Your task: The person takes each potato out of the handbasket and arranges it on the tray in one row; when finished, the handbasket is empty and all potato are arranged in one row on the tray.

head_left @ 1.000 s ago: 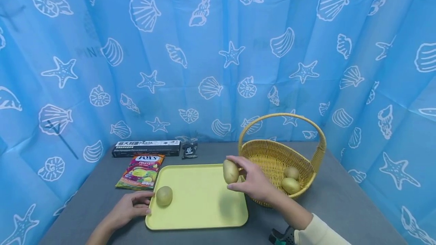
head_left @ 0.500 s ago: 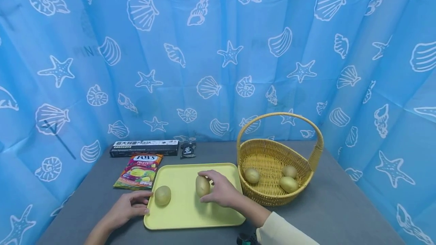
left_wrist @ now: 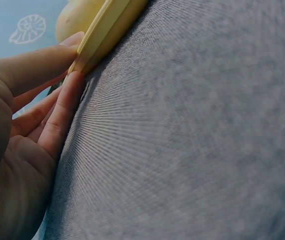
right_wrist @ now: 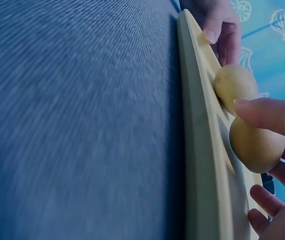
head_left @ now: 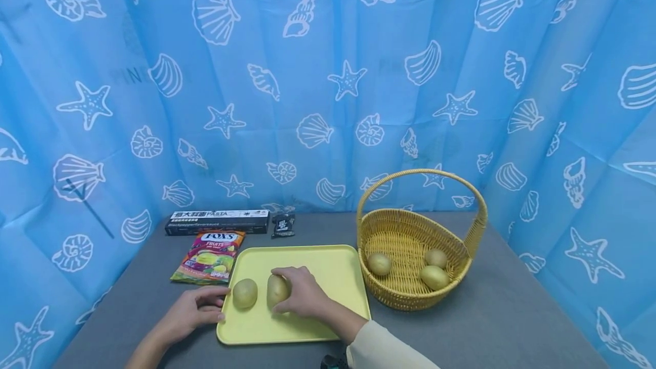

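Observation:
In the head view, my right hand grips a potato between thumb and fingers, low over the yellow tray. The right wrist view shows this potato close to a second potato; whether it touches the tray's surface I cannot tell. That second potato lies at the tray's left side. My left hand pinches the tray's left rim, and in the left wrist view its thumb lies over the rim with a finger against the underside.
Right of the tray stands a wicker basket with a tall handle, holding 3 potatoes. Behind the tray's left are a Fox's candy bag, a pasta box and a small black packet. A blue shell-print curtain hangs behind.
My right hand has carried its potato left from beside the basket and lowered it next to the other potato on the tray. The left hand has stayed at the tray's rim.

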`<state>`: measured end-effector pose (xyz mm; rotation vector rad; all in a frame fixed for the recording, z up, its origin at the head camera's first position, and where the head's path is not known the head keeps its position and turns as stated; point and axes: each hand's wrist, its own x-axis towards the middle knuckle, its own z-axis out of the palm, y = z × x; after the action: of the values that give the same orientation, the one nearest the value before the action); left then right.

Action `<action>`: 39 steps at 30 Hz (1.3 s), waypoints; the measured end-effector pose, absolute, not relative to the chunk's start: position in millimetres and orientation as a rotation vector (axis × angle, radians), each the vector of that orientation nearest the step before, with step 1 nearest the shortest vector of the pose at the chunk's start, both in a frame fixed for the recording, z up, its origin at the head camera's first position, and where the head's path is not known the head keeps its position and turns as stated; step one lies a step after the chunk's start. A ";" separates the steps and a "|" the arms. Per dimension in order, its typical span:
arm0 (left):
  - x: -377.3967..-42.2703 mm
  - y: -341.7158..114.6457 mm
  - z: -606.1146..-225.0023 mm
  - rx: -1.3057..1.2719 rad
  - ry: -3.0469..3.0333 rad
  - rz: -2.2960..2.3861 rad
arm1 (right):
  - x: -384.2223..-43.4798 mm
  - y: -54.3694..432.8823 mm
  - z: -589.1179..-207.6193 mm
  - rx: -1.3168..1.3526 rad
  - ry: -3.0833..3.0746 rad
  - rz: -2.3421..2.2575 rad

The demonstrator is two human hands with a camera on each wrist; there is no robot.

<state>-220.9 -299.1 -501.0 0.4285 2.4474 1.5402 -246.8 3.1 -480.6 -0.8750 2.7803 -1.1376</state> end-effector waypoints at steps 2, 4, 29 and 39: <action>-221.0 -298.9 -500.5 0.449 2.455 1.536 | -246.8 -1.9 -481.2 -0.876 2.797 -1.138; -221.3 -298.6 -500.4 0.459 2.460 1.536 | -246.6 -6.4 -481.0 -0.867 2.797 -1.153; -221.5 -300.4 -502.2 0.433 2.417 1.570 | -239.8 -7.9 -484.2 -0.858 2.794 -1.149; -220.5 -299.8 -502.1 0.445 2.412 1.583 | -228.0 31.9 -459.4 -0.927 2.681 -1.226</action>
<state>-220.5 -299.8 -502.1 0.4454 2.4120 1.5832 -228.0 31.9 -459.4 -0.9268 2.6813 -1.2262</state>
